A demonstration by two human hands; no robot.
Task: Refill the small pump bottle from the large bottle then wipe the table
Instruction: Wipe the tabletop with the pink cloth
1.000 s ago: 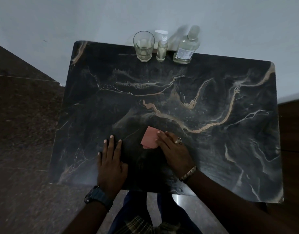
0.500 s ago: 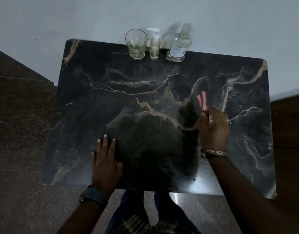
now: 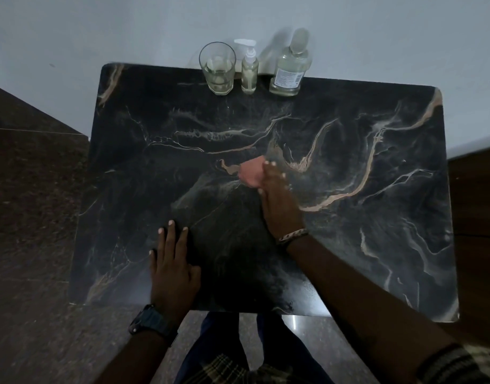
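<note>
A pink cloth (image 3: 250,173) lies on the black marble table (image 3: 376,217) near its middle, pressed under the fingers of my right hand (image 3: 278,200). My left hand (image 3: 173,264) rests flat on the table near the front edge, fingers apart, holding nothing. At the back edge stand the small pump bottle (image 3: 249,70) and, to its right, the large capped bottle (image 3: 290,67), both with clear liquid inside.
A drinking glass (image 3: 217,68) with a little liquid stands left of the pump bottle. A pale wall rises behind the table. Dark stone floor (image 3: 30,217) lies to the left and a wooden surface (image 3: 476,203) to the right.
My right hand swept the cloth from front-centre out to the right, then back left to the table's middle. My left hand stayed flat in place.
</note>
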